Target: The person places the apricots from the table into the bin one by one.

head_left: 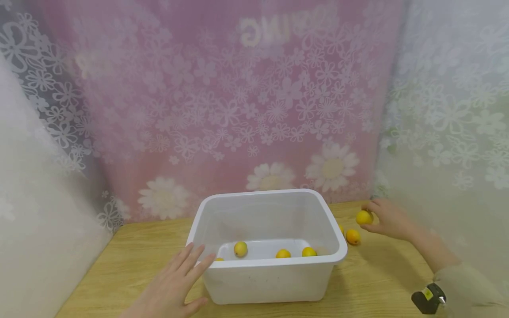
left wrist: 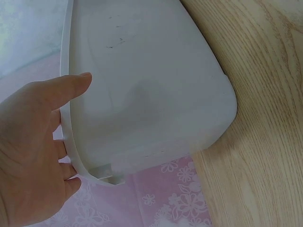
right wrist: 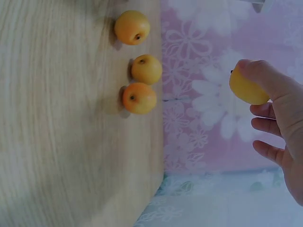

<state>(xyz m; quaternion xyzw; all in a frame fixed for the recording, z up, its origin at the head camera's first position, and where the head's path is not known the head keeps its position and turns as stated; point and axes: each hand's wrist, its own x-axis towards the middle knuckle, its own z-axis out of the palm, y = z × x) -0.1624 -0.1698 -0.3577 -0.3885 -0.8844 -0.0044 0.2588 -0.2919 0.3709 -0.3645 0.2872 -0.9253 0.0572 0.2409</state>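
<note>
My right hand (head_left: pixel 387 221) pinches a round yellow fruit (head_left: pixel 364 217) between thumb and fingers, to the right of a white plastic bin (head_left: pixel 274 280). In the right wrist view the held fruit (right wrist: pixel 249 90) shows a dark stem, above the table level. My left hand (head_left: pixel 172 280) is at the bin's front left corner, its fingers straight and spread over the rim. The left wrist view has the thumb (left wrist: pixel 71 90) outside the bin wall (left wrist: pixel 147 99) and the other fingers beyond the rim. Inside the bin lie several yellow fruits (head_left: pixel 240 249).
Beside the bin's right wall, yellow-orange fruits (head_left: pixel 353 237) lie on the wooden table (head_left: pixel 377 274); three appear in the right wrist view, two of them close together (right wrist: pixel 139 98). A pink flowered curtain (head_left: pixel 238 110) hangs behind, with pale sheets at both sides.
</note>
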